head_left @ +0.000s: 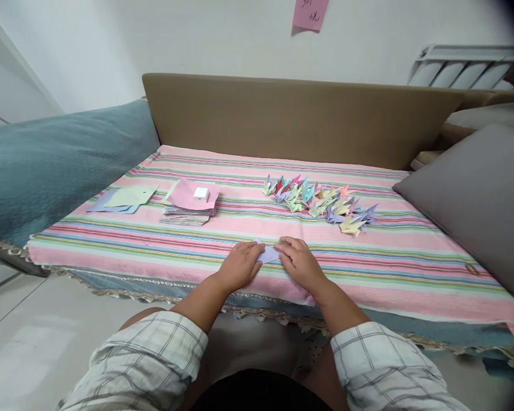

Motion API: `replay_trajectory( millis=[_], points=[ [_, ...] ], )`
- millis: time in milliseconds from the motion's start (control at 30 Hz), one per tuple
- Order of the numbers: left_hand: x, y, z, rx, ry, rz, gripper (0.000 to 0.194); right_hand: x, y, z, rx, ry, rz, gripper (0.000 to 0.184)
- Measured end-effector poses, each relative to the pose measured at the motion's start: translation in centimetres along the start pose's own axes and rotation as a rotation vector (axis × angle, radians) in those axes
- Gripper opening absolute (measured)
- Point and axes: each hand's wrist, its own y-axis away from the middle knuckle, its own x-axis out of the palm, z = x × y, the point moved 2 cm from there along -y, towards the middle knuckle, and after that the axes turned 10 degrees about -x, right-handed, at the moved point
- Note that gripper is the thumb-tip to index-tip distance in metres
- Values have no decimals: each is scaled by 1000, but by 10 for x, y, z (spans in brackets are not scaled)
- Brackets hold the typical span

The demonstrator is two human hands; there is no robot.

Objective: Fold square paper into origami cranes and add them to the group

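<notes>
A small folded sheet of light purple origami paper (269, 254) lies flat on the striped cloth in front of me. My left hand (242, 264) presses on its left part, fingers close together over the paper and hiding that side. At the right corner, my right hand (300, 262) has its bent fingertips on the paper, thumb near the fingers. Beyond the hands, to the right, sits a cluster of several folded paper cranes (319, 200) in many colours. A stack of square paper (188, 217) with a pink sheet on top stands to the left.
A small white block (201, 194) rests on the stack. Loose green and purple sheets (131, 196) lie farther left. The striped cloth (124, 242) covers a sofa seat, with a brown backrest (282, 117) behind, a blue armrest (68, 154) left and a grey cushion (475, 194) right.
</notes>
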Motion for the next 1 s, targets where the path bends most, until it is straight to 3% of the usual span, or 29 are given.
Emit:
replay_trajectory(
  millis=[167,433,567,667,767,1000],
  points=[
    [1,0,1,13,-4,-9,40,4,6,7,-33,123,206,44],
    [1,0,2,7,-5,-4,40,-10,27,-9,50,142,422,69],
    [0,0,1,-10,4,6,40,-19,27,-3,142,208,308,65],
    [1,0,2,-14,11,7,39,-18,23,13,13,208,222,58],
    [2,0,3,-4,23,8,37,-8,21,28,-166,169,265,60],
    [1,-2,5,-16,51,24,36,11,22,31,-154,176,331,63]
  ],
)
